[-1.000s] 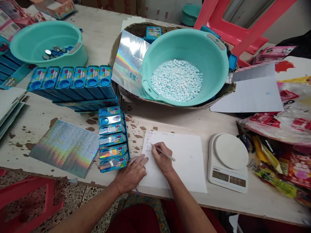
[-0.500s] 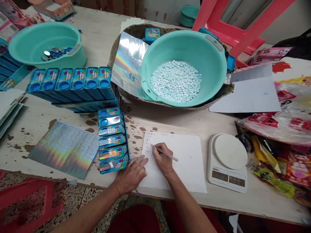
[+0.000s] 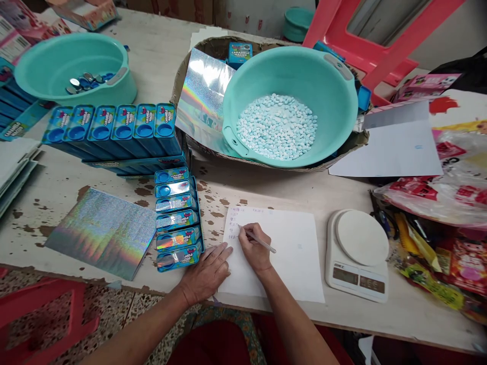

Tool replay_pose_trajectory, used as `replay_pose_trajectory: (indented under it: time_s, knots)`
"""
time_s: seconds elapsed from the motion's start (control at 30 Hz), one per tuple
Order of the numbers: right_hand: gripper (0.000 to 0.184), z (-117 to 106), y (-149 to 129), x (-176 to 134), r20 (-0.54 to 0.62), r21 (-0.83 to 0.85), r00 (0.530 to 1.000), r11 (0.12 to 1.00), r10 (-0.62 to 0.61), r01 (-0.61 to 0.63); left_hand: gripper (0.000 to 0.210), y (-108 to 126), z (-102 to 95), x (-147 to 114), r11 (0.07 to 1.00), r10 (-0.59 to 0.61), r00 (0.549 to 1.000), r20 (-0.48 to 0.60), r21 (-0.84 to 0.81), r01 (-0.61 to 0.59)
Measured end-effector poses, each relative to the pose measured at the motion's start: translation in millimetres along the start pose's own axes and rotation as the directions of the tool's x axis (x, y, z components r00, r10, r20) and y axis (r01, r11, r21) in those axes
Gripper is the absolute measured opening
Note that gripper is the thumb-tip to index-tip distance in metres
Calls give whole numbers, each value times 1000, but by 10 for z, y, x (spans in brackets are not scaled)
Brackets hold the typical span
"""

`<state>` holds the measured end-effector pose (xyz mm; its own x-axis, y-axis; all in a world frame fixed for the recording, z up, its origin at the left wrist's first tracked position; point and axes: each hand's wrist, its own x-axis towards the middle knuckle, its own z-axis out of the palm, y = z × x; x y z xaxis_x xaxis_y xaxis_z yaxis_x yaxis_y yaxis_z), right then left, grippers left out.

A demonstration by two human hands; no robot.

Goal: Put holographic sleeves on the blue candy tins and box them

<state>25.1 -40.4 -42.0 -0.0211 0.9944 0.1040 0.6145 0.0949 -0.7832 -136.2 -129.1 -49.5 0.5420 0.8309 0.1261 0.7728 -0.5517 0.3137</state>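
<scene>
My right hand (image 3: 256,249) is closed around a pen (image 3: 262,240), its tip at the handwritten lines near the left side of a white sheet of paper (image 3: 281,263). Fingers stretched out, my left hand (image 3: 208,271) lies flat on the table and the sheet's left edge. Just above and left of it, a blue display box (image 3: 200,218) holds a row of small blue candy tins (image 3: 177,219), some with shiny strips across their tops. The writing is too small to read.
A kitchen scale (image 3: 357,253) stands right of the paper. Behind is a turquoise basin (image 3: 335,111) of pale candies (image 3: 277,126) in a cardboard box. Holographic sheets (image 3: 101,233) lie left. More tins (image 3: 110,126) and another basin (image 3: 38,83) stand back left; candy bags (image 3: 467,261) crowd the right.
The pen has tilted very slightly within my right hand. My left hand stays in place, and the view has shifted a little.
</scene>
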Motion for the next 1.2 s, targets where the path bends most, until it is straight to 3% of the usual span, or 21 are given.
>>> replay_pose_trajectory:
  time_s: [0.17, 0.27, 0.43, 0.5, 0.6, 0.67, 0.73, 0.8, 0.83, 0.9, 0.97, 1.03, 1.2]
  knots:
    - [10, -9, 2, -6, 1, 11, 1000, 1000, 8, -8, 12, -2, 1, -2, 999, 10, 1000, -11, 31, -10]
    - [11, -38, 8, -6, 23, 128, 996, 988, 88, -90, 13, 1, 4, -17, 999, 15, 1000, -13, 41, -15]
    - [14, -156, -111, 92, 107, 501, 933, 792, 343, -348, 15, 4, -24, -34, 997, 34, 998, -49, 73, -30]
    - [17, -277, -240, 120, 112, 567, 905, 721, 411, -398, 16, 5, -77, -27, 996, 51, 995, -86, 81, -45]
    - [25, -584, -475, 7, 125, 608, 898, 682, 422, -405, 19, 80, -229, -42, 998, 59, 983, -171, 14, -57]
    - [28, -839, -622, -198, 167, 613, 900, 672, 404, -415, 20, 215, -358, -97, 990, -68, 972, -225, -139, 37]
    - [30, -1077, -754, -468, 214, 621, 890, 647, 403, -442, 23, 400, -493, -188, 883, -340, 921, -191, -401, 243]
    - [33, -1254, -884, -741, 253, 636, 870, 604, 424, -479, 30, 584, -633, -293, 596, -587, 810, 9, -672, 439]
    - [33, -1315, -951, -861, 271, 645, 859, 581, 434, -496, 33, 661, -710, -339, 410, -639, 755, 149, -764, 498]
    - [32, -1386, -1089, -1049, 296, 658, 846, 548, 443, -517, 37, 772, -884, -403, 77, -602, 699, 386, -843, 532]
    - [31, -1419, -1223, -1162, 304, 668, 851, 541, 429, -511, 40, 834, -1081, -416, -108, -504, 708, 494, -850, 516]
    - [31, -1444, -1336, -1219, 287, 676, 863, 550, 416, -490, 40, 866, -1272, -385, -137, -434, 749, 501, -858, 494]
    - [30, -1508, -1475, -1281, 201, 712, 884, 558, 422, -428, 29, 895, -1520, -262, 9, -377, 820, 430, -884, 468]
